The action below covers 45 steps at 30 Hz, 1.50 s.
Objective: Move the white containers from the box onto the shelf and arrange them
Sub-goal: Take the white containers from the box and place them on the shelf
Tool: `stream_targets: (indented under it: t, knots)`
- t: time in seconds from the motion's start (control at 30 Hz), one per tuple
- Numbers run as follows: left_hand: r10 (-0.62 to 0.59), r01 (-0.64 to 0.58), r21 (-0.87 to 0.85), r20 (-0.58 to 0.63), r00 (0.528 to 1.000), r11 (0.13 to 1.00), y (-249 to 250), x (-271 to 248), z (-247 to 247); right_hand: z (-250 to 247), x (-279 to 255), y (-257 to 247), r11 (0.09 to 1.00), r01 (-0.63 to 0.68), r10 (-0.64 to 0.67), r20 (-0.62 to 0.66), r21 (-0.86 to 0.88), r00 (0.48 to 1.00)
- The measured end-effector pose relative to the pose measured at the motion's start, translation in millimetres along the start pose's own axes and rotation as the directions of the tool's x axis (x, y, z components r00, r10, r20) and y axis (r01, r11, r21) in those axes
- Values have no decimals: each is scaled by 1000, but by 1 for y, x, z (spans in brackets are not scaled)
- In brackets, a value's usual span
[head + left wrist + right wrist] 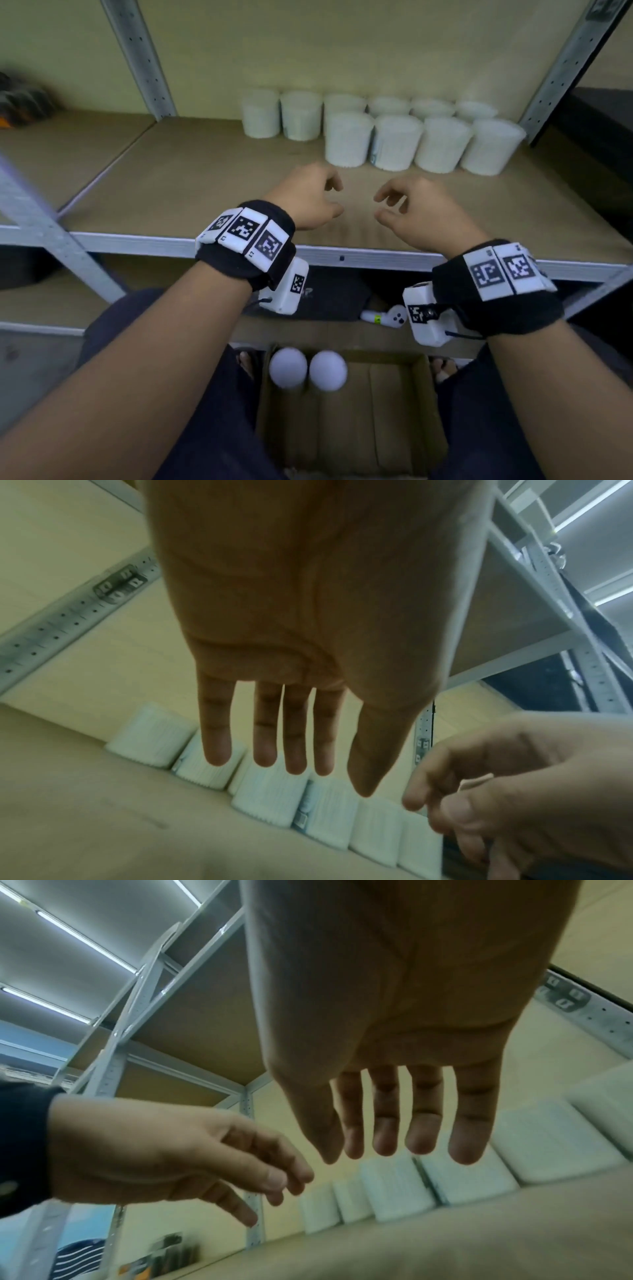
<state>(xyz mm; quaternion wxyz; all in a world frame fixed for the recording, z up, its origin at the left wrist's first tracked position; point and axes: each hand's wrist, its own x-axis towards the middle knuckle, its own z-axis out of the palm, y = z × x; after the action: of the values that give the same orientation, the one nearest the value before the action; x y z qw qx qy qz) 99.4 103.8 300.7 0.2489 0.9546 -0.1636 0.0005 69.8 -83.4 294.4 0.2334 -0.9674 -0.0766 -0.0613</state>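
Observation:
Several white ribbed containers stand in two rows at the back right of the wooden shelf; they show again in the left wrist view and the right wrist view. Two more white containers stand upright in the cardboard box on the floor below. My left hand and right hand hover side by side over the shelf's front, a little short of the front row. Both hold nothing, fingers relaxed.
Grey perforated metal uprights frame the shelf bay. A lower shelf holds a dark pad and a white controller. Dark clutter lies on the neighbouring shelf at far left. An upper shelf board hangs overhead.

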Motion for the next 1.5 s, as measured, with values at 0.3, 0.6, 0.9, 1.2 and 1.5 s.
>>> stream_targets:
  t: [0.3, 0.6, 0.9, 1.2, 1.5]
  knots:
    - [-87, 93, -57, 96, 992, 994, -25, -78, 44, 76, -58, -5, 993, -85, 64, 223, 87, 973]
    - [-284, 230, 169, 492, 823, 958, -74, -82, 133, 174, -70, 23, 972, -227, 226, 527, -64, 819]
    - [-414, 251, 332, 678, 607, 910, -174, -78, 288, 268, -93, 65, 943, -237, 331, 716, -233, 615]
    - [-432, 243, 371, 612, 662, 897, -177, -100, 301, 348, -94, 93, 931, -284, 358, 721, -229, 593]
    - [-462, 197, 495, 496, 736, 846, -179, -107, 324, 387, -95, 97, 932, -232, 363, 707, -279, 607]
